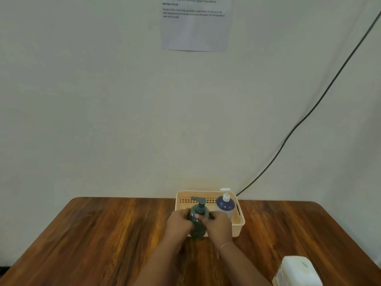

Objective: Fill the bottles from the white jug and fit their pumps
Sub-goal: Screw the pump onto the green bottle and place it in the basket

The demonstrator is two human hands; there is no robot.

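Observation:
A dark green pump bottle [198, 226] stands upright on the wooden table [103, 234], just in front of a beige basket [240, 221]. Its dark pump head [199, 201] sits on top, spout pointing left. My left hand [179, 221] grips the bottle's left side and my right hand [218, 225] wraps its right side. A clear bottle with a blue top [225, 205] and a white pump [226, 193] stands inside the basket at the right. The white jug [296, 271] sits at the near right corner of the table, partly cut off by the frame.
The basket stands against the wall at the table's far edge. A black cable [309, 112] runs down the wall to behind the basket. A printed sheet [195, 23] hangs on the wall above.

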